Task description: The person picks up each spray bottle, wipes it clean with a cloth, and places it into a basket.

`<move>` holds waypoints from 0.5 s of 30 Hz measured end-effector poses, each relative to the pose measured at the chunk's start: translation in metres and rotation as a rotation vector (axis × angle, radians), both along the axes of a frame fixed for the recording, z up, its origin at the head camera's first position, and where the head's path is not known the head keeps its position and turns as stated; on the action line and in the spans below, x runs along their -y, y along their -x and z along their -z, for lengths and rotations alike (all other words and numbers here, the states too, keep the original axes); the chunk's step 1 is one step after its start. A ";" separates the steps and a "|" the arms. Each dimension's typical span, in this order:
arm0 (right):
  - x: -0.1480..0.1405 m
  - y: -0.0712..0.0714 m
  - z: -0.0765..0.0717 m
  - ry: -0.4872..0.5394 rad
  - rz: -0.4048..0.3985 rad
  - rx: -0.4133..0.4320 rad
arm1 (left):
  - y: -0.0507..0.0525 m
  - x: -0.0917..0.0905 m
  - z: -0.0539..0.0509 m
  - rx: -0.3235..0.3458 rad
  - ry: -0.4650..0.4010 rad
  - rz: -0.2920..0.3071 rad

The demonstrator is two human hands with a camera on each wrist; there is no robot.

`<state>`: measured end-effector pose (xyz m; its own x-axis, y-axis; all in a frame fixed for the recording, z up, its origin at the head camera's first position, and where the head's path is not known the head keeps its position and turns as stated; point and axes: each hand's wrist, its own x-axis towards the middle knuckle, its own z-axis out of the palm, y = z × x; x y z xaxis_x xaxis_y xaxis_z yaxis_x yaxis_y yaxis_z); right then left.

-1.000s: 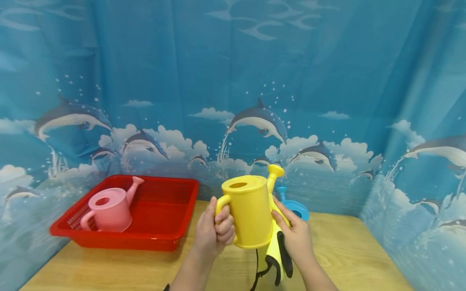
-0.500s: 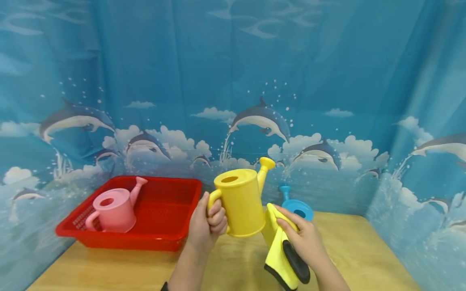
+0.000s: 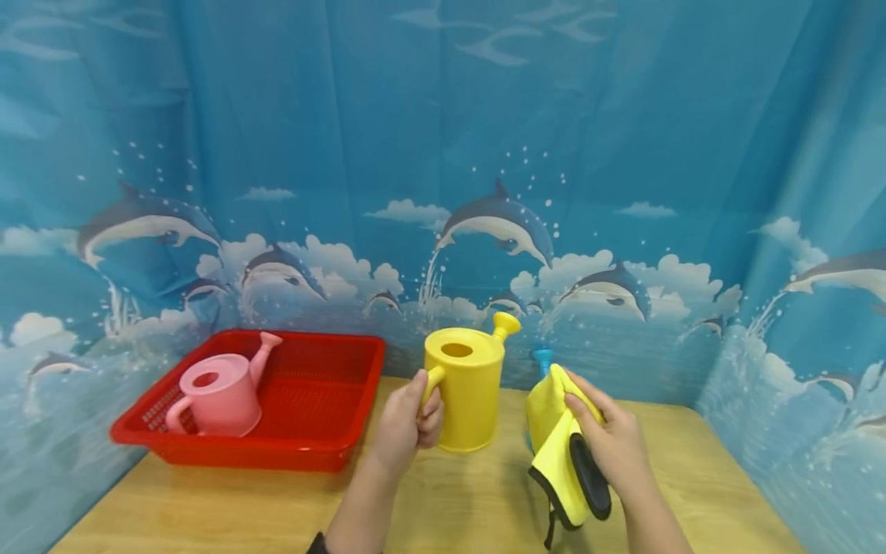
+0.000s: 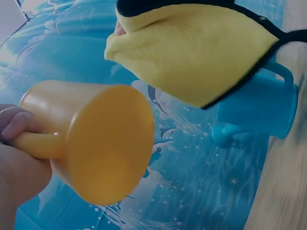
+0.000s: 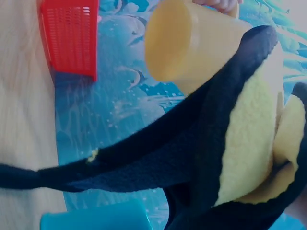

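My left hand grips the handle of a yellow watering can, held upright above the table with its spout to the right. In the left wrist view the can's base faces the camera. My right hand pinches a yellow cloth with black edging, which hangs folded from the fingers, apart from the can. Behind the cloth stands a blue watering can, mostly hidden in the head view; its body shows in the left wrist view.
A red basket stands on the wooden table at the left, with a pink watering can in it. A blue curtain with dolphins hangs behind and at both sides.
The cloth has come away from the yellow can and moved right with my right hand, now covering most of the blue can. The yellow can first shifted left, then slightly right, its handle turning towards me.
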<state>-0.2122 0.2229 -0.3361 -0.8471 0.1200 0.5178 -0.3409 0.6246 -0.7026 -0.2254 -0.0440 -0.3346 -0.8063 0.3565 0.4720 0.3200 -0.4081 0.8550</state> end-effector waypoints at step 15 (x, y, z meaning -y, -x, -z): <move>-0.016 -0.001 -0.010 0.090 0.157 0.049 | 0.001 -0.016 0.011 -0.302 0.469 -0.508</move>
